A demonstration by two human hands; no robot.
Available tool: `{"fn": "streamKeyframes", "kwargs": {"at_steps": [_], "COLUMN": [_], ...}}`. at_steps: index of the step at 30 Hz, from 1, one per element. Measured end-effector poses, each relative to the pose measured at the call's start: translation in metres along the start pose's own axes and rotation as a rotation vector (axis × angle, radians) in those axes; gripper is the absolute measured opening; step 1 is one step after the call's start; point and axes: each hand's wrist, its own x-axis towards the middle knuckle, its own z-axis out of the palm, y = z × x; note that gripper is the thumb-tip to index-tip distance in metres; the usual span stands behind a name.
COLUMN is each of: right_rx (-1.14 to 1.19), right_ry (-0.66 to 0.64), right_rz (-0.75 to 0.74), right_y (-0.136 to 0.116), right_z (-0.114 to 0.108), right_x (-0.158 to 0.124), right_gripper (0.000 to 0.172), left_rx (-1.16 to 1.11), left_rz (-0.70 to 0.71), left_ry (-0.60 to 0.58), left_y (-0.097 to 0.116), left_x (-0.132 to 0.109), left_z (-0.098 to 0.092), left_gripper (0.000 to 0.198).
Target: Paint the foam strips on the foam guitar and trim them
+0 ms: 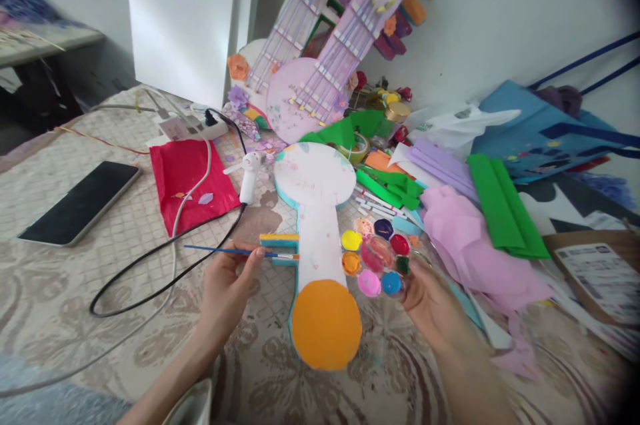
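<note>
My left hand (pixel 233 278) pinches a thin blue paintbrush (pixel 250 252). Its bristle end points right, over a short peg at the left edge of a white cutout (pixel 320 225). This long piece has a rounded top, light blue sides and an orange-painted round end (pixel 326 325) toward me. Another short peg with a yellow-orange top (pixel 279 237) sticks out just above the brush. On the right, my right hand (pixel 425 292) grips a flower-shaped paint palette (pixel 377 252) by its right edge. Yellow, orange, pink, blue, green, red and other paints fill its small cups.
Two decorated paper guitars (pixel 335 45) lean at the back. A glue gun (pixel 249 178), red paper (pixel 193 178) and a phone (pixel 83 202) lie left, with cables looping around. Pink paper (pixel 475 238), green sheets (pixel 505 205) and a blue bag (pixel 545 132) crowd the right.
</note>
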Motion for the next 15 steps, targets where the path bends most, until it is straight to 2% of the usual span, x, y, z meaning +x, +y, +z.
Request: {"fn": "streamKeyframes", "kwargs": {"at_steps": [10,15], "right_rx": [-0.058,-0.038], "right_ry": [-0.055,-0.037], "right_rz": [-0.020,-0.022], "right_y": [-0.0021,-0.0017], "right_z": [-0.0010,-0.0013], "right_x": [0.0001,0.0011], "right_gripper": [0.013,0.013], "left_rx": [0.082,0.098], "left_rz": [0.031,0.020], "left_ry": [0.016,0.013], "left_y": [0.0010,-0.0030], "left_x": [0.0008,0.0035], "left_z": [-0.0001,-0.0052], "left_gripper": [0.027,0.029]}}
